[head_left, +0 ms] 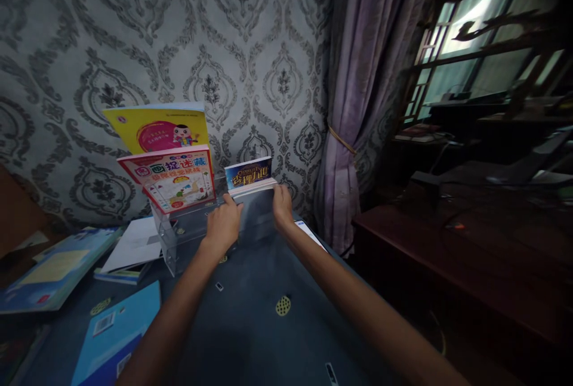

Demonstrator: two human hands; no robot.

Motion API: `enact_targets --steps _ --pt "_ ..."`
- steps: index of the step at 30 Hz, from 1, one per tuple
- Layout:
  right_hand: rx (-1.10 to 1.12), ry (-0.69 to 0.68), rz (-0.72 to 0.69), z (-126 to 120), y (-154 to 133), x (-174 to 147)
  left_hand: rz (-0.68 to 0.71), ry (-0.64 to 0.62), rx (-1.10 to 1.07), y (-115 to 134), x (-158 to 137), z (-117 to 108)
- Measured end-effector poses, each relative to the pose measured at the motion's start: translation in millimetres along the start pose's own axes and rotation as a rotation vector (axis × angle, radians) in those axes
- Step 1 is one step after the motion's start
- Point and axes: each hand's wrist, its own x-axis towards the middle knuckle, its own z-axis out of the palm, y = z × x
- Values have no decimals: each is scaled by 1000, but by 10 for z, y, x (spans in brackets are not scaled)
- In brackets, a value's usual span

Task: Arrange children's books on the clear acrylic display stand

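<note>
A dark-covered book (256,214) is held upright between my two hands, over the right part of a clear acrylic book rack (168,249). My left hand (224,219) is closed on its left edge, and my right hand (282,202) grips the right edge. Just behind it stands a smaller-looking dark blue book (249,173) with gold lettering. To the left in the rack, a red picture book (172,182) leans back in front of a taller yellow book (165,126). How far down the held book sits is hidden by my hands.
A light blue book (119,332) lies flat at the front left. Further back are a white-topped stack (136,244) and a blue book (62,269). A phone-like white screen (310,234) lies by the right table edge. A patterned wall and a purple curtain (353,105) stand behind.
</note>
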Motion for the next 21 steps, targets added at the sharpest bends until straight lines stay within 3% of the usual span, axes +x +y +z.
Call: enact_targets --steps 13,17,21 --pt "6 4 -66 -11 2 -43 -17 -84 -160 -77 -57 17" --pt "-3 9 -62 -59 -73 -64 -17 -127 -301 -169 -203 26" --pt "-2 22 -42 -168 -185 -134 7 -73 -384 -238 -515 -27"
